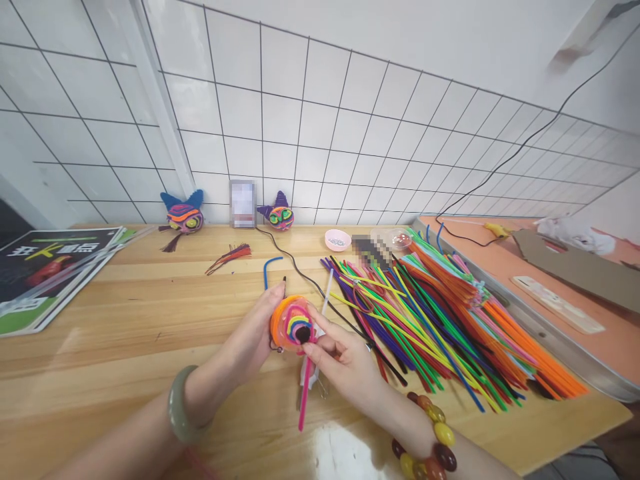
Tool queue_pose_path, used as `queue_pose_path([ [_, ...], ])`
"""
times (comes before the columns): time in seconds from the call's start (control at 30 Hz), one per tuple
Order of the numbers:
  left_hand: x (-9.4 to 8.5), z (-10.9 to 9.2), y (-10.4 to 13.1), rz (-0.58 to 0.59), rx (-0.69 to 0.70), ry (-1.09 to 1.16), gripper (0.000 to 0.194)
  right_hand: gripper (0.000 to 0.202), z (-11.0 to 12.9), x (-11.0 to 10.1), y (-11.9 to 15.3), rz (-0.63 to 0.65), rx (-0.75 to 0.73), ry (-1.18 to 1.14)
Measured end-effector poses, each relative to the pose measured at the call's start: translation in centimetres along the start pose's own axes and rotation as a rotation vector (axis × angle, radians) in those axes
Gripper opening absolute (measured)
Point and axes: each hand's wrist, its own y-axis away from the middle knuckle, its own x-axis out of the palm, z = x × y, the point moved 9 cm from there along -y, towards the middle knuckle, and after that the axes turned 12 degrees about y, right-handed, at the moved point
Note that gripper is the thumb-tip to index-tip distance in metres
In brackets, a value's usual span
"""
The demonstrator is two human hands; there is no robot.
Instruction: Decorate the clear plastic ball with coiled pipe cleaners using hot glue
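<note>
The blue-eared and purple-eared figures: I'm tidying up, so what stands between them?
A grey-framed panel, nearer the purple-eared figure, as the head view shows.

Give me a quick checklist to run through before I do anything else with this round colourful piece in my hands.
1. Round piece supported: ok, the left hand cradles it and the right hand has its fingers on the front.
2. Pink strip tucked in: not ok, its long end hangs below the piece.
3. Black cable well away from the hands: not ok, it runs across the table close to the right hand.
4. Spare fuzzy sticks nearby: ok, many lie to the right.
5. Pink bowl upright: ok.
6. Back of the piece sound: cannot tell, it faces away.
</note>
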Motion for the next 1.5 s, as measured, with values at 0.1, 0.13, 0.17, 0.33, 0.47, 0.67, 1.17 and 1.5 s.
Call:
queue_pose_path([
  [0.1, -0.1, -0.2, 0.1, 0.014, 0.012, -0.064, 0.057, 0.06, -0.2, -0.1, 0.0, -0.005, -0.003, -0.009],
  [0.13, 0.0, -0.2, 0.2, 0.025, 0.005, -0.069, 0.059, 0.06, -0.2, -0.1, 0.0, -0.003, -0.004, -0.01],
  [0.17, 0.1, -0.1, 0.2, 0.032, -0.004, -0.067, 0.06, 0.06, -0.2, -0.1, 0.0, 0.0, -0.005, -0.009],
  [0.33, 0.1, 0.2, 0.3, 0.028, -0.041, -0.068, 0.065, 0.057, -0.2, -0.1, 0.0, 0.0, -0.011, 0.006],
  [0.47, 0.1, 0.4, 0.4, 0.037, -0.087, -0.097, 0.074, 0.056, 0.1, -0.1, 0.0, 0.012, -0.017, 0.026],
  [0.67, 0.4, 0.3, 0.6, 0.055, -0.113, -0.146, 0.084, 0.054, 0.9, -0.1, 0.4, 0.033, -0.083, 0.098],
  [1.17, 0.2, -0.6, 0.3, 0.141, -0.076, -0.244, 0.091, 0.053, 0.7, 0.4, 0.7, 0.1, -0.136, 0.179],
  [1.5, -0.1, -0.5, 0.1, 0.119, -0.022, -0.198, 0.089, 0.053, 0.7, 0.6, 0.7, 0.154, -0.089, 0.187],
])
